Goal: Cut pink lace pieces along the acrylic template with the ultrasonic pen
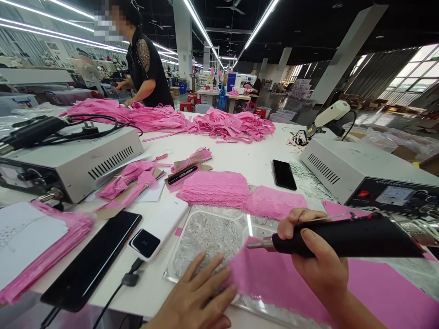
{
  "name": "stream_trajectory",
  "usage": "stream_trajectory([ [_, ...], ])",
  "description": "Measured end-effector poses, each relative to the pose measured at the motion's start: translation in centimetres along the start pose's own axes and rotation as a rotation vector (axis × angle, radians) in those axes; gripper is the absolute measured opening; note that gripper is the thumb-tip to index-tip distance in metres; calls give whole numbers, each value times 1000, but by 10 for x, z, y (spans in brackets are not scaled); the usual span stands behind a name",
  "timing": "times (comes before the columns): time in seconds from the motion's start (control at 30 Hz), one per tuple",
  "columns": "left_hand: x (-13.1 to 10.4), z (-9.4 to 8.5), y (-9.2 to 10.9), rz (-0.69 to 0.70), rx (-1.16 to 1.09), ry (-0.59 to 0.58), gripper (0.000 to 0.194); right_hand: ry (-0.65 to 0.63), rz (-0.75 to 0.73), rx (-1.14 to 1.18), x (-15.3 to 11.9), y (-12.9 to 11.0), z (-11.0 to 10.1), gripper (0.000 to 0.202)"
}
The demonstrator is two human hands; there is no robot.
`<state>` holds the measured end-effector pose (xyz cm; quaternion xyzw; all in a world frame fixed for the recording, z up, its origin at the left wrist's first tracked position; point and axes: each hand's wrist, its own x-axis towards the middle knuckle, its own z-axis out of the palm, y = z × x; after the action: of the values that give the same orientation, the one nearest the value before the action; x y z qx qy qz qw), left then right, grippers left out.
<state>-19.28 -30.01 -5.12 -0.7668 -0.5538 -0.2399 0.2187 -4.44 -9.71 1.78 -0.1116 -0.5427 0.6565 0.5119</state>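
My right hand (318, 246) is wrapped round a black handheld tool (356, 235), its metal tip pointing left and resting at the upper edge of a pink fabric piece (274, 269). Fingers spread, my left hand (202, 292) lies at the fabric's left edge, over a clear tray-like plate (209, 233) with a grey mottled surface. Behind the plate are a stack of pink lace pieces (214, 187) and a lower lace pile (276, 201). The fabric extends right beneath my right forearm.
Grey control boxes stand left (68, 160) and right (373, 169). Phones (284, 174) (92, 260), a white power bank (161, 226) and tied pink bundles (126, 178) lie about. Pink strips (233, 124) are heaped behind; a person (147, 68) stands beyond at left.
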Motion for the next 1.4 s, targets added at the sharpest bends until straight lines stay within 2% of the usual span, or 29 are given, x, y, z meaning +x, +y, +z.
stream_trajectory([
  [0.17,-6,-4,0,-6,-11,-24,32,-12,12,-2,-2,1,5,6],
  [0.33,-5,-9,1,-27,-32,-35,30,-32,42,-6,-3,1,1,6],
  [0.57,1,-24,6,-85,-46,-131,33,-7,57,-24,-5,-4,5,6],
  [0.9,-4,-22,8,-95,-77,-92,39,-66,76,4,-13,-4,17,7],
  [1.13,-3,-27,9,-136,-108,-92,31,-94,96,6,-13,-5,18,8],
  [1.4,-1,-31,8,-141,-112,-149,32,-134,118,61,-25,-3,36,8],
])
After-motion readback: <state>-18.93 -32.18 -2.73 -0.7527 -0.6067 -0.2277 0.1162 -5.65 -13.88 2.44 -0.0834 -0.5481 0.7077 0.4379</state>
